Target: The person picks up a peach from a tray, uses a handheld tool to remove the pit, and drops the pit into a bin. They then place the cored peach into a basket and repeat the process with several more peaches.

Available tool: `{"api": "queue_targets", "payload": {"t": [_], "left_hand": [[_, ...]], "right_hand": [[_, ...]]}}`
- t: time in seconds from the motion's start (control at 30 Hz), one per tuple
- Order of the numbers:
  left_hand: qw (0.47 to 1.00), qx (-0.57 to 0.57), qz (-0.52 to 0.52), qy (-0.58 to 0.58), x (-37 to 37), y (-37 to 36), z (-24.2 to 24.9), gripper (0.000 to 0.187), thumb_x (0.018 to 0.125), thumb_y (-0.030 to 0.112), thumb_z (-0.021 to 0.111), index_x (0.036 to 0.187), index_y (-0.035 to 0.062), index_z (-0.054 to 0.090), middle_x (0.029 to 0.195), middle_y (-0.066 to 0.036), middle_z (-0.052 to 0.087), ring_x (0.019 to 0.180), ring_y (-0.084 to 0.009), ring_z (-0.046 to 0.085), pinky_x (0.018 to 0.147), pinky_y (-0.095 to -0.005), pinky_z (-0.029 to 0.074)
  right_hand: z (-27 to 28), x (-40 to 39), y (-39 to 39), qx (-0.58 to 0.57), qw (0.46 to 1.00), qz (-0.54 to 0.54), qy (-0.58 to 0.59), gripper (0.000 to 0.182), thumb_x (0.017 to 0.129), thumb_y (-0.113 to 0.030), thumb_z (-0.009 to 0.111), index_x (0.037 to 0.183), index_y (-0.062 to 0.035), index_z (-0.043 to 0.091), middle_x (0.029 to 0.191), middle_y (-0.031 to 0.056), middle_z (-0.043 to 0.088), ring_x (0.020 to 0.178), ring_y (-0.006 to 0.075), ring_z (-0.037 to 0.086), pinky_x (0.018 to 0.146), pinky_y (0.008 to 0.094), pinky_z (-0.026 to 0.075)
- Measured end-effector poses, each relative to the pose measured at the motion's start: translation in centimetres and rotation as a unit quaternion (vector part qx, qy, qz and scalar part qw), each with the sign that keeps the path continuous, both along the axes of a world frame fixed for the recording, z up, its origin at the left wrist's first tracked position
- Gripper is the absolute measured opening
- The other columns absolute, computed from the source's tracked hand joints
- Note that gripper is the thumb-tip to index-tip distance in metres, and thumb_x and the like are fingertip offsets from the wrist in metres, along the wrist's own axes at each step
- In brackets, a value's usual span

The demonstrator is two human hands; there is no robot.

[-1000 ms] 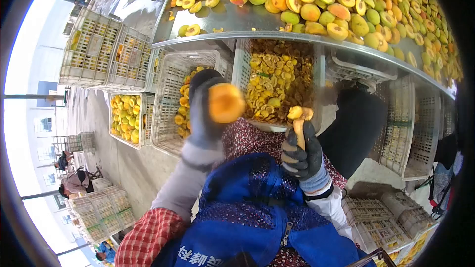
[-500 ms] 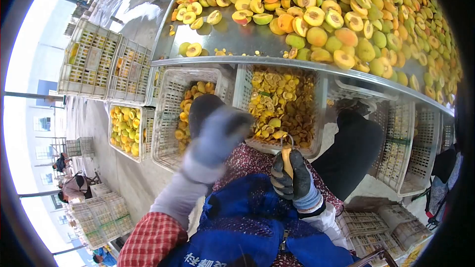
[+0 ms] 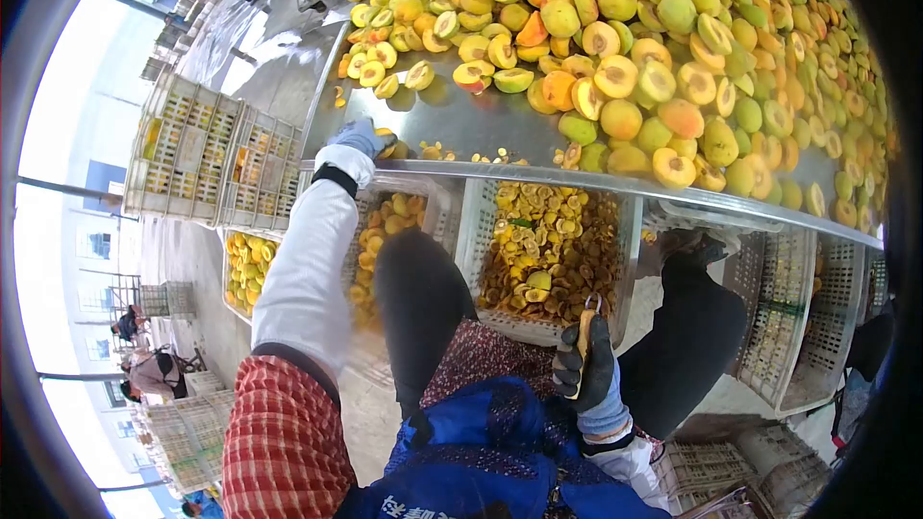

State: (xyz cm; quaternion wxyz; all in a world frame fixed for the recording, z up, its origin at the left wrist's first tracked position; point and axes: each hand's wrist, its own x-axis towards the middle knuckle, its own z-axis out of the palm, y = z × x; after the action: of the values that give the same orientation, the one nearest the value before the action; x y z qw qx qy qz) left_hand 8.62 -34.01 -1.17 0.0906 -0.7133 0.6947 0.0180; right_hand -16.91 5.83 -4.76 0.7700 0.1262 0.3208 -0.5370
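Note:
My left hand (image 3: 358,137), in a grey-blue glove, reaches to the near left edge of the metal table (image 3: 423,115). Its fingers are closed over a peach half (image 3: 386,141), mostly hidden by the glove. Low in front of my lap, my right hand (image 3: 588,370) in a dark-palmed glove grips a pitting tool (image 3: 584,341) by its wooden handle. The tool's metal loop points up, away from me. Below the table edge stands a crate (image 3: 468,240) of yellow and brown peach scraps (image 3: 543,245). Many halved peaches (image 3: 615,77) are heaped on the table.
Left of the scraps, another crate (image 3: 442,207) holds orange peach pieces, partly behind my arm and knee. Stacked fruit crates (image 3: 183,159) stand at far left, with a crate of yellow fruit (image 3: 248,269) nearby. More crates (image 3: 769,298) are at right. Other people (image 3: 154,370) are in the background.
My left hand has swung from above the crates, forward and left, onto the table at the peach halves. The right hand still holds the tool, slightly lower and further right in view.

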Motion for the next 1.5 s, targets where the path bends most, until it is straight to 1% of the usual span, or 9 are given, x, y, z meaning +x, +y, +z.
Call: {"api": "queue_targets", "payload": {"t": [0.1,0.43,0.57,0.63,0.77,0.83,1.23,1.3,1.5], "left_hand": [[0.987,0.081,-0.086,-0.11,-0.7,-1.4,-2.2,0.056,0.071,0.048,0.063,0.11,0.0083,0.055,0.112,-0.016,0.057,0.104,-0.0291,0.055,0.087,-0.0389,0.042],[0.763,0.07,-0.141,0.627,-12.6,19.5,0.7,0.031,0.075,0.009,0.067,0.103,-0.0005,0.058,0.093,-0.009,0.063,0.087,-0.0132,0.058,0.079,-0.0257,0.046],[0.661,0.209,-0.066,0.718,-14.1,26.4,1.5,0.021,0.084,0.002,0.054,0.104,-0.003,0.057,0.099,-0.008,0.06,0.089,-0.0125,0.055,0.08,-0.0254,0.044],[0.566,0.249,0.034,0.785,-14.3,28.0,2.8,0.022,0.087,0.008,0.053,0.106,-0.003,0.055,0.099,-0.009,0.059,0.089,-0.0141,0.056,0.08,-0.0257,0.044],[0.464,0.306,0.085,0.827,-13.4,30.0,3.1,0.031,0.092,0.023,0.048,0.109,-0.0031,0.053,0.098,-0.01,0.059,0.09,-0.0143,0.057,0.078,-0.0271,0.046],[0.615,0.202,-0.076,0.758,-13.0,30.5,3.2,0.034,0.093,0.026,0.046,0.108,-0.0032,0.054,0.099,-0.01,0.059,0.09,-0.0139,0.057,0.078,-0.027,0.046],[0.692,0.133,-0.138,0.696,-13.6,32.8,3.8,0.022,0.086,0.007,0.049,0.103,-0.0036,0.057,0.093,-0.011,0.062,0.085,-0.0137,0.057,0.076,-0.0257,0.045],[0.698,0.131,-0.172,0.683,-13.4,32.7,3.9,0.022,0.085,0.006,0.048,0.103,-0.0035,0.057,0.093,-0.012,0.062,0.085,-0.0136,0.057,0.076,-0.026,0.045],[0.706,0.154,-0.187,0.666,-13.0,32.8,3.8,0.028,0.084,0.014,0.046,0.102,-0.0043,0.057,0.09,-0.008,0.06,0.075,-0.0139,0.055,0.07,-0.024,0.044]], "right_hand": [[-0.6,-0.1,-0.5,0.038,0.999,-0.014,-0.008,0.044,0.088,-0.054,0.042,0.086,-0.012,0.053,0.054,-0.0044,0.038,0.04,0.0092,0.036,0.034,0.0217,0.03],[1.6,0.1,-2.1,-0.091,0.965,0.017,0.244,0.039,0.091,-0.042,0.045,0.101,-0.0047,0.052,0.059,0.0014,0.049,0.043,0.0108,0.045,0.036,0.022,0.036],[2.9,0.3,-1.3,-0.223,0.808,0.037,0.544,0.035,0.086,-0.013,0.047,0.118,0.0017,0.045,0.08,0.0163,0.058,0.069,0.0244,0.058,0.062,0.0356,0.046],[3.9,0.3,-1.1,-0.255,0.589,-0.021,0.767,0.035,0.081,-0.011,0.051,0.114,0.0012,0.047,0.078,0.0208,0.057,0.071,0.0332,0.059,0.061,0.0384,0.046],[6.0,0.0,-0.5,-0.279,0.582,0.068,0.761,0.034,0.077,-0.012,0.055,0.108,0.002,0.05,0.074,0.0216,0.056,0.07,0.0377,0.059,0.058,0.041,0.045],[7.0,0.2,-0.2,-0.271,0.588,0.087,0.757,0.034,0.077,-0.012,0.056,0.107,0.0022,0.05,0.074,0.022,0.056,0.07,0.0382,0.058,0.058,0.0417,0.045],[1.8,3.9,4.8,-0.234,0.626,0.025,0.744,0.044,0.083,-0.012,0.052,0.122,0.0047,0.042,0.09,0.0229,0.058,0.079,0.0321,0.058,0.069,0.0387,0.046],[0.8,4.3,5.1,-0.163,0.891,0.047,0.421,0.039,0.087,-0.018,0.051,0.12,0.0012,0.045,0.083,0.0161,0.058,0.076,0.0229,0.057,0.069,0.0326,0.047],[4.8,2.6,4.4,-0.135,0.983,0.121,0.007,0.046,0.088,-0.052,0.044,0.103,-0.0082,0.05,0.059,-0.0035,0.042,0.042,0.0073,0.039,0.037,0.0222,0.034]]}}
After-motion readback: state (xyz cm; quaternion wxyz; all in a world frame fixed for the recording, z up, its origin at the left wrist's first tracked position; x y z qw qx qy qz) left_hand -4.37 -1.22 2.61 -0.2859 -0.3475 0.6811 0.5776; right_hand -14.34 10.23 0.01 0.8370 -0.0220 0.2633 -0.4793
